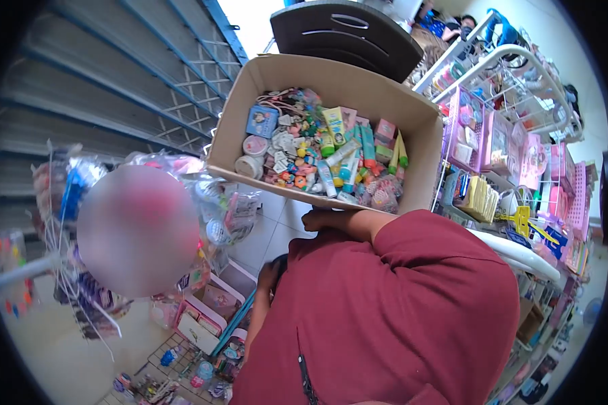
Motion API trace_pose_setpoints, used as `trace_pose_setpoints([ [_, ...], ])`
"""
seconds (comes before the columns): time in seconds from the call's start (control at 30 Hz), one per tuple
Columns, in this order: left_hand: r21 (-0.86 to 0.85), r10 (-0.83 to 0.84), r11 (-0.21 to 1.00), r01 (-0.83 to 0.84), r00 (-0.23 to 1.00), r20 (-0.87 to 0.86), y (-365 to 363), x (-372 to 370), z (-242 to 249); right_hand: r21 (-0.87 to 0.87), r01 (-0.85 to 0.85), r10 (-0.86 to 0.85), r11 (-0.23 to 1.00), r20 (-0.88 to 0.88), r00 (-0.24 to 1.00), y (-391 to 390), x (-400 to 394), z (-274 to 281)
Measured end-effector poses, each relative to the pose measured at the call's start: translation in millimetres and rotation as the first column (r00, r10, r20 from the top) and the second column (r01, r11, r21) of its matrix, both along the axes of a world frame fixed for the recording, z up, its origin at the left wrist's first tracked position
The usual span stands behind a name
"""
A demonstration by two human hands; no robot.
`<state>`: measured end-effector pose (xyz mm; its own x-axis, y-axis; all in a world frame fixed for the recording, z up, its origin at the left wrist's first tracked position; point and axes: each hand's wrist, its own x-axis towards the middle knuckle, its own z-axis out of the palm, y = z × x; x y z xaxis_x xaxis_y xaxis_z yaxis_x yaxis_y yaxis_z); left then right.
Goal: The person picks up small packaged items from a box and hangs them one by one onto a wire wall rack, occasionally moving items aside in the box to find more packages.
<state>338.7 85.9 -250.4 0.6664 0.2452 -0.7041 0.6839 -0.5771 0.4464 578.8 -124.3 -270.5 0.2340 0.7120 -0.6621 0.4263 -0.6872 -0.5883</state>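
Note:
My right hand (313, 219) is curled closed just below the near wall of an open cardboard box (250, 181); its palm side is hidden. Lower and to the left, my left hand (269, 275) hangs beside a dark object, its fingers mostly out of sight. Inside the box are tubes, among them a yellow one (334, 121) and a teal one (367, 144), along with a blue small box (261, 121), round tubs (255, 145) and many small colourful figures (297, 162). My maroon shirt fills the lower middle.
A dark chair back (344, 34) stands behind the box. On the right is a white rack (520, 253) with pink baskets and packets. Bagged goods hang at left around a blurred round patch, before a metal shutter (115, 81). Pink bins (203, 317) and a wire grid sit lower left.

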Motion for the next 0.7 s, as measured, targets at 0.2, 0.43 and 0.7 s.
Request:
trace_pose_setpoints([
  [0.2,-0.829,-0.164,0.443,0.340,0.940,0.298,-47.3,212.9,252.4,0.028,0.014,-0.012,1.000,-0.072,0.997,2.3,-15.6,-0.1],
  [0.43,0.159,-0.471,0.775,0.612,0.390,0.791,-71.6,307.7,272.3,0.143,0.351,-0.336,0.925,-0.123,0.934,-14.3,-12.6,37.7],
  [0.7,0.226,-0.537,0.777,0.588,0.430,0.726,-66.5,296.9,243.5,0.715,0.366,-0.396,0.596,-0.135,0.908,-88.5,80.7,347.1],
])
